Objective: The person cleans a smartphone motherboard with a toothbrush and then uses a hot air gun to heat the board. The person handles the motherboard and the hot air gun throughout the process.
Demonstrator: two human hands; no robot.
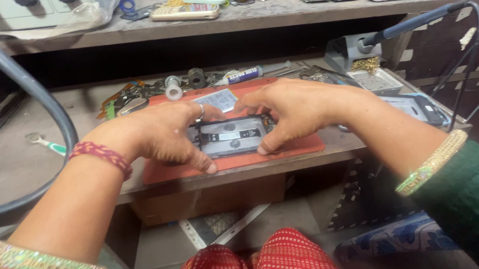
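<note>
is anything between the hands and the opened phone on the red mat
Nothing visible. The left hand and the right hand both rest directly on the opened phone, fingers at its edges, on the red mat. A small card lies just behind, not between.

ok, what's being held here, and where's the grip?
Both hands, left hand and right hand, grip the opened phone by its two short ends on the red mat.

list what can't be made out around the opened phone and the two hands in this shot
Head view only:
- Opened black phone: both ends hidden under the left hand and right hand.
- Fingertips of both hands: mostly curled out of sight, so the grip is unclear.
- Orange rubber mat: middle covered by phone and hands.
- Thick black hose: cut off by the top and left edges.
</note>
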